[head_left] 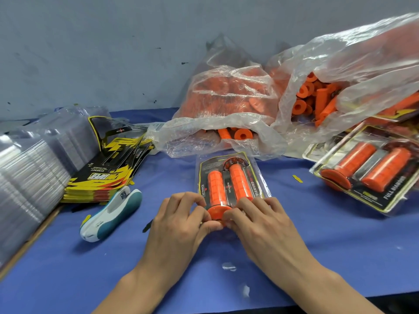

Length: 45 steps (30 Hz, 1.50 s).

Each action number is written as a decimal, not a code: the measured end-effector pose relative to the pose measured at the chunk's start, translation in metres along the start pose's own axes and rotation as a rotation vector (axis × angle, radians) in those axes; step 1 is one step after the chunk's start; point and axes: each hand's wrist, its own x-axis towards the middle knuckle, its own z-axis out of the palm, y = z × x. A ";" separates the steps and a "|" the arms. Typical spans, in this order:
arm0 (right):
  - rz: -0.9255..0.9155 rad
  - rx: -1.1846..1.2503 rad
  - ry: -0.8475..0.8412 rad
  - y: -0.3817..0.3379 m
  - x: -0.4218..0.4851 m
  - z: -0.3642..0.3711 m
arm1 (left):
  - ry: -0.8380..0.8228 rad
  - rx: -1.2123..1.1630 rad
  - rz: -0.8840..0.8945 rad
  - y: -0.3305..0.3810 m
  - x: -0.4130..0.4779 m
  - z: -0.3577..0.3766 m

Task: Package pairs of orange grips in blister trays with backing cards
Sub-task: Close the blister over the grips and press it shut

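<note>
Two hands are being pressed onto the near edge of one blister pack (231,182) at the middle of the blue table (317,245).

From the left, the left hand (181,218) is being pinched onto the pack's near left corner and the right hand (256,220) onto its near right, with both orange grips (226,184) already seated over the card; even pressure along the rim is probably being called for so that the tray is closed flat. Empty trays (29,168), backing cards (106,168) and a stapler (111,214) are being kept left, grip bags (226,105) behind, finished packs (371,173) right; nothing is being blocked.
</note>
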 end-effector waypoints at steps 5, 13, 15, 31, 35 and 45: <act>0.013 0.111 -0.029 0.006 -0.002 -0.003 | -0.043 -0.095 0.134 -0.002 -0.002 -0.002; -0.008 0.526 -0.197 0.047 -0.005 -0.021 | -0.169 -0.080 0.271 -0.028 0.010 0.000; 0.007 0.489 -0.216 0.053 -0.006 -0.023 | -0.156 -0.074 0.290 -0.027 0.013 0.000; -0.005 -0.153 -0.064 0.040 -0.013 -0.015 | -0.140 -0.067 0.267 -0.002 0.022 0.010; 0.070 -0.188 -0.028 0.065 -0.017 -0.021 | -0.122 -0.029 0.177 -0.039 0.017 0.008; 0.060 -0.168 0.032 0.053 -0.008 -0.011 | -0.116 0.000 0.147 -0.052 0.014 0.003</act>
